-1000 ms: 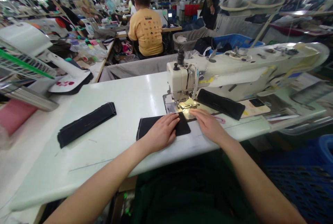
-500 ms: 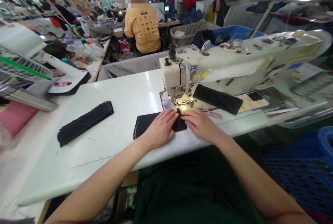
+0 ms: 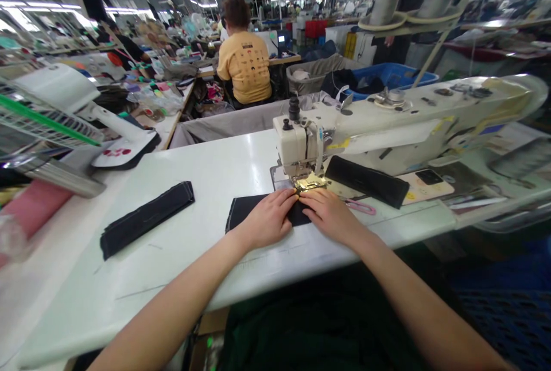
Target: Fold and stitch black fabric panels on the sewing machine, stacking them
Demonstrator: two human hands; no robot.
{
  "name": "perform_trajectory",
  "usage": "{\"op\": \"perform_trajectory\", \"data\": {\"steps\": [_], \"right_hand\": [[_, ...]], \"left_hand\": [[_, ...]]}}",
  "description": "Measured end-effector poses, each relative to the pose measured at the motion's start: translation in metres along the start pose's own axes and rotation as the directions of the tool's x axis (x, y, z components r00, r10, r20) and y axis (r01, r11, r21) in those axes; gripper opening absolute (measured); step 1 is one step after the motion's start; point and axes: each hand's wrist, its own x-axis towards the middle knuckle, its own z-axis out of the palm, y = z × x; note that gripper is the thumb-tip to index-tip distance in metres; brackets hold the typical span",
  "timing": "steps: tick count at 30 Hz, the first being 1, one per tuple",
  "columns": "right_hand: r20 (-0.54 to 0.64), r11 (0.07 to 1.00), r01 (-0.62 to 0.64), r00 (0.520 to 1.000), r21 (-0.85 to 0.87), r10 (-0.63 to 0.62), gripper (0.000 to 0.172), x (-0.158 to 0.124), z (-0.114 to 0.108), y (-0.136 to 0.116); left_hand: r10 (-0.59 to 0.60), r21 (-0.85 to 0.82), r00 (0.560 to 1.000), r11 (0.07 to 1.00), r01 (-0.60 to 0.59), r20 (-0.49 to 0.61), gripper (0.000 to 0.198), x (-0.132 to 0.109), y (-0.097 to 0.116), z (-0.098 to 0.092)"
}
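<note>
A black fabric piece (image 3: pixel 245 210) lies on the white table (image 3: pixel 215 170) in front of the sewing machine (image 3: pixel 387 118). My left hand (image 3: pixel 267 219) rests flat on the fabric, fingers stretched toward the presser foot (image 3: pixel 307 183). My right hand (image 3: pixel 329 213) lies flat beside it, fingers together, pressing the fabric's right end just before the needle. The fabric's right part is hidden under both hands.
A stack of black fabric strips (image 3: pixel 146 219) lies at the left. Another black stack (image 3: pixel 365 180) sits under the machine arm, with pink scissors (image 3: pixel 361 206) and a phone (image 3: pixel 427 177) nearby. A person in a yellow shirt (image 3: pixel 245 66) sits at the far bench. A white desk fan (image 3: pixel 64 107) stands at the left.
My right hand has drawn back from beside the presser foot toward my left hand; both now lie close together on the fabric. The fabric has barely shifted.
</note>
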Motion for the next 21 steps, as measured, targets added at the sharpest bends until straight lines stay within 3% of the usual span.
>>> {"op": "perform_trajectory", "data": {"steps": [6,21], "right_hand": [[0.0,0.999,-0.031,1.0,0.013,0.031,0.03,-0.0001,0.0014,0.0009],[-0.03,0.999,-0.029,0.999,0.028,0.029,0.027,-0.0016,0.0029,0.0008]], "left_hand": [[-0.052,-0.036,0.998,0.998,0.05,-0.047,0.056,0.0019,-0.0016,0.0046],[-0.045,-0.025,0.998,0.999,0.045,-0.034,0.055,0.0024,-0.0052,0.0005]]}}
